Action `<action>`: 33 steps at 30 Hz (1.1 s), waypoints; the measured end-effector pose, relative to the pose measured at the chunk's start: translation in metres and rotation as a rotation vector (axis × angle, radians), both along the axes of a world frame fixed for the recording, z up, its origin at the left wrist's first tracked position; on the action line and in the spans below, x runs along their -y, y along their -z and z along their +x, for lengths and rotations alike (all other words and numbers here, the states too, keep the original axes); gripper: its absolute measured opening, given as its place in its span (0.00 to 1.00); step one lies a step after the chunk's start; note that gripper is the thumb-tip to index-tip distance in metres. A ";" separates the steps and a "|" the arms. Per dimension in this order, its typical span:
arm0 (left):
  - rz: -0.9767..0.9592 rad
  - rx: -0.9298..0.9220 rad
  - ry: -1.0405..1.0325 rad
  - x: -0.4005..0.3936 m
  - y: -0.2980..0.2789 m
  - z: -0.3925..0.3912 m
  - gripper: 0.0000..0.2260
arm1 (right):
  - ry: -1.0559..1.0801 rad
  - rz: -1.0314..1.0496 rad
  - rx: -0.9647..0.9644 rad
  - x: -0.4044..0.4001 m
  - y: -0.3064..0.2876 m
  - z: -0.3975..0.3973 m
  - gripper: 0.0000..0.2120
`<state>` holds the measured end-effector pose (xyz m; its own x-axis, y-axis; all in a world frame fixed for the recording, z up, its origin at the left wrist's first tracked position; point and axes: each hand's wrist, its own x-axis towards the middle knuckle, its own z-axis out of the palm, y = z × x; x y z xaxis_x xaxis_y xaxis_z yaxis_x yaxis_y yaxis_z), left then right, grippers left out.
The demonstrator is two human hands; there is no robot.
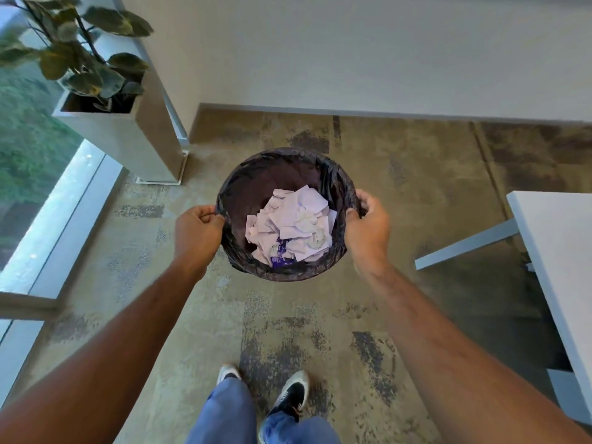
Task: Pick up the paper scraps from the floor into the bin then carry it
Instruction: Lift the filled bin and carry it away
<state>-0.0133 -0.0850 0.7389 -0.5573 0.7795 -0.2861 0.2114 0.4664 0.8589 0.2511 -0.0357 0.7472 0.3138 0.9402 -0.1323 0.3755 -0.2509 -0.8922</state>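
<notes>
Mottled olive carpet (400,193) runs to a pale wall on the far side. Fingers (209,216) of the left hand (197,233) are clenched on the left rim of the bin (253,184); fingers (363,200) of the right hand (368,230) grasp the right rim. Bin is round, lined with a black bag, held between both hands above the floor. Paper scraps (290,227) lie heaped inside it, pale lilac, with one printed purple piece near the front. Bare forearms extend toward the viewer. Blue trousers and two shoes (293,394) show below. Potted plant (86,59) in a square planter stands far left beside a window; a white counter (557,238) sits at right.
</notes>
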 end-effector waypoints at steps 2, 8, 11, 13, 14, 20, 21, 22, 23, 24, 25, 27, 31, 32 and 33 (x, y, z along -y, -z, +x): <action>0.009 0.005 -0.004 0.001 -0.010 0.006 0.08 | 0.008 0.000 -0.005 0.001 -0.007 0.007 0.19; 0.048 0.007 0.004 -0.016 -0.024 0.016 0.08 | 0.097 0.014 -0.005 -0.017 -0.012 0.014 0.13; 0.047 0.019 0.007 -0.033 -0.025 0.014 0.08 | 0.107 0.010 0.002 -0.033 -0.012 0.013 0.12; 0.041 0.018 0.000 -0.046 -0.025 0.014 0.08 | 0.096 0.000 0.023 -0.048 -0.011 0.011 0.13; 0.037 0.017 -0.005 -0.053 -0.025 0.014 0.08 | 0.091 -0.010 0.028 -0.056 -0.010 0.010 0.14; 0.001 0.039 -0.023 -0.114 -0.017 0.008 0.07 | 0.043 -0.080 0.072 -0.117 -0.001 -0.001 0.17; 0.000 0.043 -0.025 -0.126 -0.016 0.006 0.07 | 0.034 -0.082 0.076 -0.130 -0.001 -0.002 0.18; -0.003 0.047 -0.029 -0.138 -0.016 0.004 0.07 | 0.030 -0.089 0.083 -0.143 -0.001 -0.005 0.18; -0.005 0.052 -0.031 -0.148 -0.017 0.002 0.07 | 0.031 -0.099 0.089 -0.155 -0.002 -0.006 0.17; -0.008 0.056 -0.030 -0.159 -0.018 0.000 0.07 | 0.029 -0.106 0.091 -0.166 -0.004 -0.008 0.17; -0.007 0.063 -0.029 -0.169 -0.019 -0.001 0.08 | 0.026 -0.108 0.090 -0.178 -0.004 -0.010 0.17; 0.001 0.073 -0.032 -0.192 -0.022 -0.006 0.08 | 0.027 -0.106 0.087 -0.201 -0.007 -0.015 0.17; 0.013 0.081 -0.068 -0.236 -0.027 -0.013 0.08 | 0.022 -0.109 0.064 -0.246 -0.010 -0.025 0.18; 0.014 0.079 -0.076 -0.249 -0.027 -0.015 0.08 | 0.018 -0.110 0.064 -0.259 -0.011 -0.027 0.18; 0.013 0.075 -0.084 -0.260 -0.028 -0.016 0.08 | 0.009 -0.111 0.061 -0.271 -0.011 -0.029 0.18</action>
